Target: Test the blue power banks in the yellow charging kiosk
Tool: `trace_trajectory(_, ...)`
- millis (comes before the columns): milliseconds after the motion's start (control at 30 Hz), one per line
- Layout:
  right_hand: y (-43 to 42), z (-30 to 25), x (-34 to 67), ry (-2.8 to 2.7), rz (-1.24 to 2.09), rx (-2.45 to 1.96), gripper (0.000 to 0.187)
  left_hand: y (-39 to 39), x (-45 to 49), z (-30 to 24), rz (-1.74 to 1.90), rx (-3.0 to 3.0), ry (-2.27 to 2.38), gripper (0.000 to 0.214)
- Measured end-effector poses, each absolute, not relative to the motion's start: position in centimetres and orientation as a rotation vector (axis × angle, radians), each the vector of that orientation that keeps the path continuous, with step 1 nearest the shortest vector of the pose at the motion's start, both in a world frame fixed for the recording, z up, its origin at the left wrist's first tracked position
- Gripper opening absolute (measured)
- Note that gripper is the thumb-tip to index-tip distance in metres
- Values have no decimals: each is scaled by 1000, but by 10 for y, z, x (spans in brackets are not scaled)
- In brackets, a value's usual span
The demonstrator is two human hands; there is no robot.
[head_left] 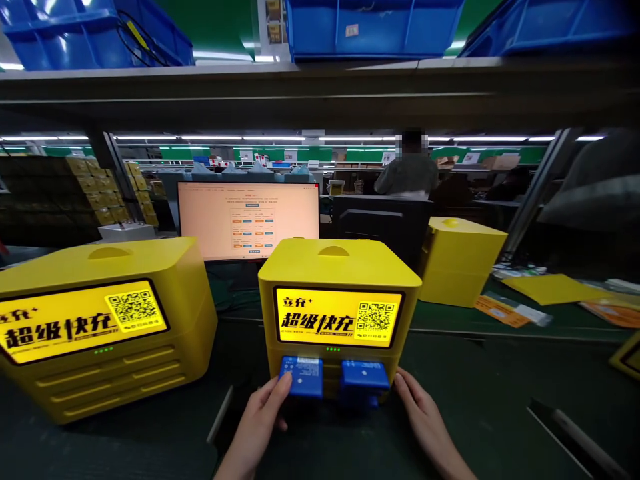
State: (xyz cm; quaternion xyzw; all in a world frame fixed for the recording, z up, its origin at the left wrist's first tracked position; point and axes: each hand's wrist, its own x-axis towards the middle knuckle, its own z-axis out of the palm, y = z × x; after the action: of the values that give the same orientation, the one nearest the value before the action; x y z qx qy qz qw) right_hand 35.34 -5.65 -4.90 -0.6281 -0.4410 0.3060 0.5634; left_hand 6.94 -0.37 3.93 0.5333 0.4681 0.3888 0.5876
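In front of me stands a yellow power bank charging station (340,267) with a lit screen showing a QR code. Two blue power banks stick out of its lower front slots. My left hand (263,410) is closed on the left power bank (307,377), thumb on top and fingers underneath. The right power bank (364,375) juts out beside it, with more blue showing below. My right hand (417,403) is at the station's lower right side, fingers stretched out and close to that power bank; whether they touch the station I cannot tell.
A second lit yellow station (187,313) stands at left, and another yellow box (463,263) behind at right. A monitor (210,213) is at the back. Blue bins (375,30) sit on the overhead shelf (320,83). A person (410,175) is in the background.
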Motion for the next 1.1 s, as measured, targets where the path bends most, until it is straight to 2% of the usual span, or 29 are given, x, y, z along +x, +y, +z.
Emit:
trace_trajectory(133,-53,-49,356,-1075,754,-1443,50,-3,68,32,863,1143,1134,72)
trace_trajectory(300,-54,-49,357,-1103,755,-1447,48,-5,72,20,1056,1189,1084,53)
trace_trajectory(467,-53,-48,357,-1117,737,-1461,47,4,58,20,812,1426,1128,37)
trace_trajectory(567,-54,-46,357,-1126,739,-1450,47,9,54,21,758,1460,1157,42)
trace_trajectory(700,-56,-44,355,-1105,731,-1442,47,5,62,14,787,1209,1081,53)
trace_trajectory(1100,-56,-46,357,-1106,731,-1411,47,-8,69,23,877,1074,1035,44)
